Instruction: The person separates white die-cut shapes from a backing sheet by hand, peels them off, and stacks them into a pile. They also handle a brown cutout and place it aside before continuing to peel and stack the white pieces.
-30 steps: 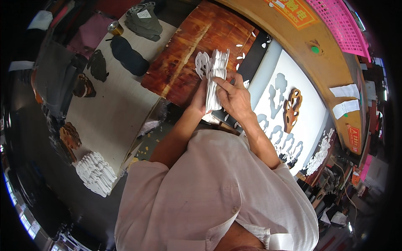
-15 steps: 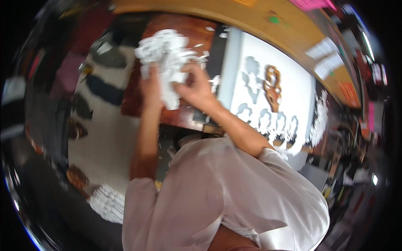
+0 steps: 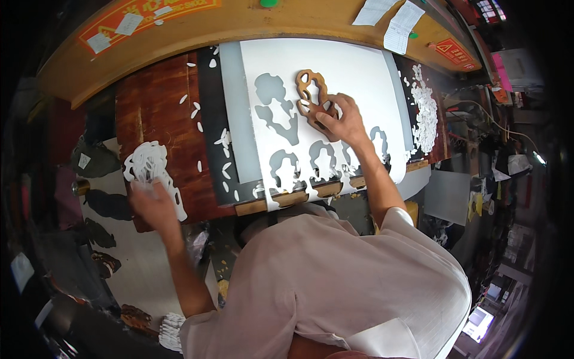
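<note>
My right hand [image 3: 347, 121] is closed on the lower end of a brown, openwork cutting die [image 3: 308, 108], its thumb and fingers on the rim. The die lies on a white sheet [image 3: 353, 66] that has several die-shaped gaps cut out of it, some running out at its near edge. At the left, my left hand [image 3: 152, 206] is smeared by motion, at the near side of a pile of white cut pieces [image 3: 148, 157] on a reddish-brown board [image 3: 161, 102]. Whether its fingers hold any piece cannot be made out.
Small white offcuts [image 3: 226, 170] are strewn over the dark strip left of the sheet. A heap of white scraps [image 3: 424, 110] lies on the right. An orange-yellow machine beam [image 3: 239, 27] spans the far side. More stacked white pieces [image 3: 171, 332] sit at the lower left.
Both hands were together on the white pieces at the left. The pile now rests lower on the board, and my right hand has moved right onto the die. The view has swung right.
</note>
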The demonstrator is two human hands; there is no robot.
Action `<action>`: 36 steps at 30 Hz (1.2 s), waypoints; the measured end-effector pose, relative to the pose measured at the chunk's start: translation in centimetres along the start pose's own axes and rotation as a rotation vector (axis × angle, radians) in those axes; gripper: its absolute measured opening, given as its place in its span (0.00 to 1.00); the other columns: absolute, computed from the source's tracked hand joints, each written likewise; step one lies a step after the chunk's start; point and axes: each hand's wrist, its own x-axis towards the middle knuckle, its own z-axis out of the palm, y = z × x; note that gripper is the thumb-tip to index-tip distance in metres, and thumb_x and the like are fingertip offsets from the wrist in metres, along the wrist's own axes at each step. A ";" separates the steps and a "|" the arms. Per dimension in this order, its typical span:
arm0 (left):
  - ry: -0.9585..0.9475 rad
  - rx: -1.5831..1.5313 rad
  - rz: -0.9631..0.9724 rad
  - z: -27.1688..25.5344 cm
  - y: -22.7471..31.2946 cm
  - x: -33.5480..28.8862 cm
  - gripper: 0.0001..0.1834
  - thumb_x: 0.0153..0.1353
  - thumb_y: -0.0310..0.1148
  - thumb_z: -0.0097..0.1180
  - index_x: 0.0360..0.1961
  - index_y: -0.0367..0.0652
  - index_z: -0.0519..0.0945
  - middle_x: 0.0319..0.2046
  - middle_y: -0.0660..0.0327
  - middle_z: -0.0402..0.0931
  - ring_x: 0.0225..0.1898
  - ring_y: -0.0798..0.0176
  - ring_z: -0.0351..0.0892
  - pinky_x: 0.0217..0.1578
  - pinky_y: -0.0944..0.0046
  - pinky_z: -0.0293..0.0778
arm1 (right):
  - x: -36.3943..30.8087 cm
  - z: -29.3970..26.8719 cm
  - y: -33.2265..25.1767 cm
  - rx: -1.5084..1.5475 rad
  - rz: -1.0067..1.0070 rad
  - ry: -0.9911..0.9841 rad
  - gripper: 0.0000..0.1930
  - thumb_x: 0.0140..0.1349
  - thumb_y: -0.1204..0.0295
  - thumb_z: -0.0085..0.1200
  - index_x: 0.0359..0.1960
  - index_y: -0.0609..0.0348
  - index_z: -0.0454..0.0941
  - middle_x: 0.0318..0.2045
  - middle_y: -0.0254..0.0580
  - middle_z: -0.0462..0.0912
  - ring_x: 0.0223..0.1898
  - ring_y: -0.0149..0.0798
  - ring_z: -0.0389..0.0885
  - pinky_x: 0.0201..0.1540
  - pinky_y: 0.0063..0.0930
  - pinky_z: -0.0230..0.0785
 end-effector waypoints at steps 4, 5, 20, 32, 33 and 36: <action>-0.504 -0.493 0.272 5.4 14.0 -7.2 0.17 0.63 0.29 0.65 0.53 0.39 0.82 0.51 0.51 0.82 0.55 0.44 0.80 0.58 0.50 0.75 | 0.4 3.1 3.9 -0.130 -0.294 -0.120 0.39 0.50 0.57 0.75 0.66 0.48 0.77 0.71 0.65 0.63 0.70 0.64 0.65 0.71 0.54 0.64; -0.500 -0.522 0.355 7.2 17.2 -8.4 0.16 0.64 0.28 0.64 0.53 0.38 0.82 0.51 0.50 0.82 0.55 0.44 0.80 0.58 0.51 0.75 | 0.3 4.2 4.6 -0.164 -0.366 -0.051 0.38 0.48 0.57 0.74 0.64 0.46 0.79 0.69 0.59 0.64 0.68 0.67 0.63 0.70 0.57 0.62; -0.361 -0.287 0.522 15.0 24.3 -9.6 0.23 0.66 0.27 0.57 0.62 0.36 0.77 0.61 0.43 0.73 0.64 0.38 0.71 0.66 0.47 0.67 | -1.5 -9.4 19.3 1.131 0.475 0.194 0.28 0.56 0.67 0.68 0.60 0.60 0.80 0.62 0.55 0.77 0.59 0.49 0.80 0.61 0.40 0.76; -0.354 -0.257 0.588 16.6 22.7 -10.2 0.25 0.61 0.26 0.58 0.61 0.37 0.77 0.62 0.44 0.72 0.65 0.37 0.69 0.67 0.41 0.65 | -5.8 -16.0 33.4 2.312 0.198 0.803 0.43 0.52 0.50 0.65 0.64 0.69 0.70 0.67 0.68 0.66 0.63 0.76 0.66 0.65 0.73 0.67; -0.341 -0.284 0.600 16.6 22.6 -10.1 0.25 0.61 0.26 0.58 0.61 0.37 0.77 0.62 0.44 0.72 0.65 0.37 0.69 0.67 0.41 0.65 | -6.0 -16.1 33.3 2.310 0.295 0.837 0.42 0.53 0.50 0.64 0.65 0.68 0.70 0.66 0.68 0.67 0.63 0.76 0.67 0.65 0.75 0.66; -0.336 -0.334 0.578 17.0 22.5 -9.9 0.26 0.60 0.27 0.59 0.61 0.38 0.77 0.62 0.45 0.72 0.65 0.38 0.69 0.67 0.42 0.65 | -5.5 -16.0 32.6 2.049 0.534 0.526 0.37 0.57 0.55 0.65 0.66 0.61 0.71 0.57 0.60 0.80 0.58 0.66 0.77 0.65 0.74 0.68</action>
